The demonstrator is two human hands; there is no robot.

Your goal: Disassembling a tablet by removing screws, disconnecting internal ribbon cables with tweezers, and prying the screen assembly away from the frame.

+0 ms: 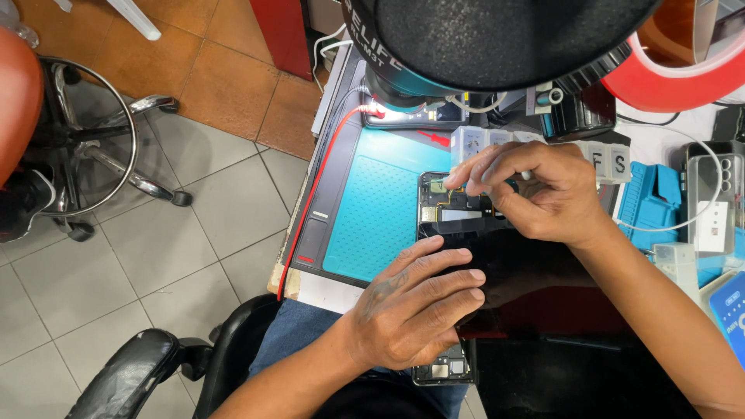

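Observation:
An opened phone [446, 203] lies back-up on a teal work mat [380, 209], its circuit board and flex cables showing. My left hand [415, 306] rests flat on the phone's lower half and steadies it. My right hand [535, 190] hovers over the upper part, fingers pinched around a thin light-coloured tool [526, 175] whose tip points at the board. Most of the tool is hidden in my fingers. A second opened phone [444, 371] peeks out under my left wrist at the table's front edge.
A microscope head [481, 46] hangs over the mat. Small labelled white parts boxes [605, 159], a blue holder [652, 203], a clear phone case [710, 194] and white cables crowd the right side. A red cable [322, 178] runs along the mat's left edge. Chair base [101, 147] on the tiled floor.

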